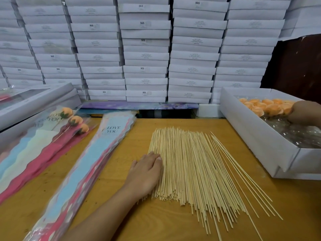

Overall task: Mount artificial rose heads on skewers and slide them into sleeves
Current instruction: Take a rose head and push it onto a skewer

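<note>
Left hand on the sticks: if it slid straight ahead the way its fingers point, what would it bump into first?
The left hand points up and slightly right along the skewers, so it would probably just ride over them. Beyond their tips the table looks free up to its far edge.

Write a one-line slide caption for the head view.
Left hand rests on the skewer pile while the right hand reaches into the box of orange rose heads.
</note>
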Motion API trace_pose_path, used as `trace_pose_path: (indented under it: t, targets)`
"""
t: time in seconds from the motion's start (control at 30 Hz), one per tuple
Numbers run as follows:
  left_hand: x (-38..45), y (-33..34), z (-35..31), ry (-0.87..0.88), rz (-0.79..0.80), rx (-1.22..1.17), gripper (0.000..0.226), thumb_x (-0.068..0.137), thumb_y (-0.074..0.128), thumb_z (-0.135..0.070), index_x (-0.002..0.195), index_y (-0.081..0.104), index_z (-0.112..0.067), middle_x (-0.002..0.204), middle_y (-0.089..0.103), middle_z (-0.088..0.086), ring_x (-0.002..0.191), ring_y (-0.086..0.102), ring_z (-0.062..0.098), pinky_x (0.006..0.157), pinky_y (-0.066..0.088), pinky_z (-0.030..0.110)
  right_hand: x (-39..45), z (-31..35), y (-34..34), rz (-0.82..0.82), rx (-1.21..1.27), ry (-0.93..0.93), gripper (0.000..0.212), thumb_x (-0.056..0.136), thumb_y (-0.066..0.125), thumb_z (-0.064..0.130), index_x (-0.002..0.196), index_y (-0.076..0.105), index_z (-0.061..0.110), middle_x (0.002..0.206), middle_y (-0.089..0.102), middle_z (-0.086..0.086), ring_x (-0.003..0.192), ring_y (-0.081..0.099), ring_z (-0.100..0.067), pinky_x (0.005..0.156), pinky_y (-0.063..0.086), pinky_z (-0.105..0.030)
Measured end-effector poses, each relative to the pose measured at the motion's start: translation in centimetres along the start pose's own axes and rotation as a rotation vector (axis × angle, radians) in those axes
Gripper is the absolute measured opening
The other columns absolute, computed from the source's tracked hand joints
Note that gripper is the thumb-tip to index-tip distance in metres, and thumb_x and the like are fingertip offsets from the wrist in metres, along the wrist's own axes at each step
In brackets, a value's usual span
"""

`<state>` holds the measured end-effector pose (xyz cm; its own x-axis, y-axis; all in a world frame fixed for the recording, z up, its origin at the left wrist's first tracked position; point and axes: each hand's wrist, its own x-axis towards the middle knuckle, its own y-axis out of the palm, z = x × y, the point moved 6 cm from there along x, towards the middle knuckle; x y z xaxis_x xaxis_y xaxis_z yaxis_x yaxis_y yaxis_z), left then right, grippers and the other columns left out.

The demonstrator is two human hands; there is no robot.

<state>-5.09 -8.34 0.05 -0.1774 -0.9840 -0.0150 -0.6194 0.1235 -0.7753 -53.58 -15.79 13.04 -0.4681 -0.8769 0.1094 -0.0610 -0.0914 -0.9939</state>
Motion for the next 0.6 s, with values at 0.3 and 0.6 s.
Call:
trace_pose_path:
  t: [0.3, 0.6]
  targets:
    - [0.1, 0.0, 0.0, 0.01, 0.0, 0.007, 0.05, 0.108, 0.019, -0.046, 0.154, 0.032, -0.034, 0.166, 0.02, -0.011, 0.153, 0.008, 0.008, 0.124, -0.003, 0.036, 1.5, -0.1, 1.1, 0.062, 0.018, 0.005, 0.017, 0.085, 0.07, 0.008, 0.097, 0.07, -0.004, 0.101, 0.063, -0.023, 0.099, 0.058, -0.037, 0.086, 0.049, -0.038]
    - [0.0, 0.0, 0.0, 0.01, 0.001, 0.017, 0.05, 0.108, 0.021, -0.045, 0.155, 0.032, -0.032, 0.166, 0.019, -0.011, 0.153, 0.008, 0.007, 0.123, -0.004, 0.036, 2.3, -0.2, 1.1, 0.06, 0.027, -0.005, 0.017, 0.085, 0.069, 0.003, 0.069, 0.062, 0.003, 0.074, 0.056, -0.013, 0.086, 0.058, -0.035, 0.073, 0.046, -0.035]
